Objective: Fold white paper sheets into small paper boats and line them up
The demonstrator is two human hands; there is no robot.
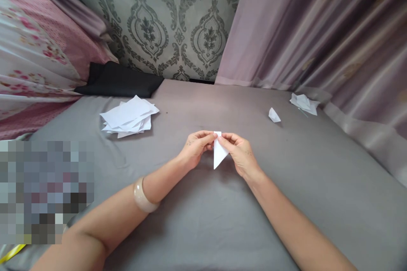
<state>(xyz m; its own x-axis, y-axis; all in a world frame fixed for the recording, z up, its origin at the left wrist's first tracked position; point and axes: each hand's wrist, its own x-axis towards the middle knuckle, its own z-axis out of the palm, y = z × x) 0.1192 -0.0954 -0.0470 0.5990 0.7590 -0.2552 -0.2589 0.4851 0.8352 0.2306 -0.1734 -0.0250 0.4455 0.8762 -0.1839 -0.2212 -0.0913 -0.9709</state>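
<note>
Between my two hands is a small folded piece of white paper [220,154], with a narrow point hanging down. My left hand [197,146] pinches its upper left edge between thumb and fingers. From the other side, my right hand [239,150] grips the upper right part, thumb lying on the front face. Both thumbs nearly meet near the top of the paper. The fingers behind the paper are partly hidden. A pale bangle [143,197] circles my left forearm.
A grey sheet [190,228] lies under my hands. At the left rests a stack of white paper sheets [130,116], near a folded black cloth [122,79]. A small folded paper [274,115] and several paper pieces [304,103] lie right, by the pink curtain [270,29].
</note>
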